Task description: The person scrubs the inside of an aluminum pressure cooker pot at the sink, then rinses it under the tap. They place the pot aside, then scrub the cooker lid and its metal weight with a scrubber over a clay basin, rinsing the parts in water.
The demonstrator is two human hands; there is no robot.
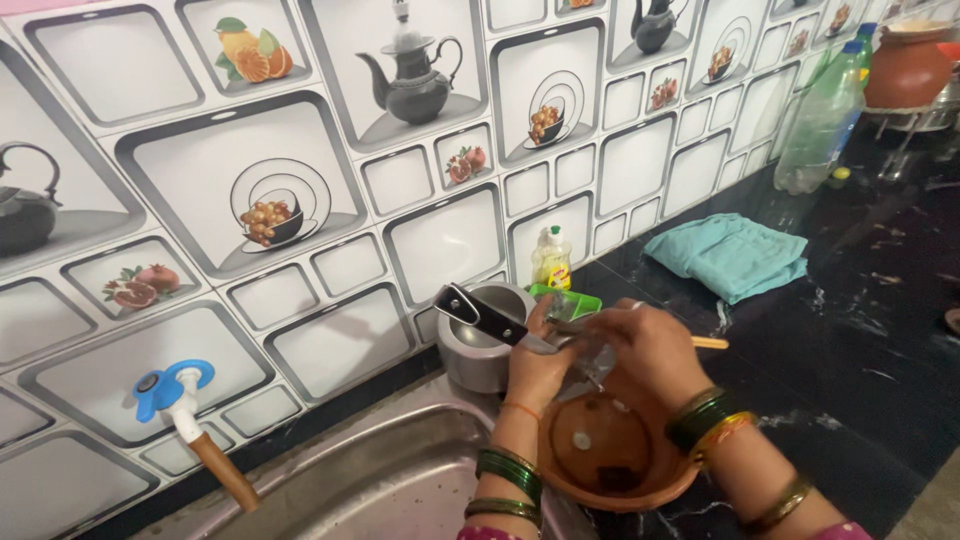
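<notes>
Knife (497, 322) held in left hand (537, 368), right hand (650, 345) rubbing blade.

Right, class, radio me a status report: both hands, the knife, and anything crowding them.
Left hand grips black-handled steel knife. Right hand wipes its blade. Round brown clay bowl directly beneath; steel pot close behind.

A blue-handled tap (172, 392) juts from the tiled wall above the steel sink (380, 490). A yellow soap bottle (551, 258) stands behind a steel pot (478, 355). A teal cloth (730, 255), a clear plastic bottle (818, 125) and a clay pot (908, 68) sit on the black counter (860, 340).
</notes>
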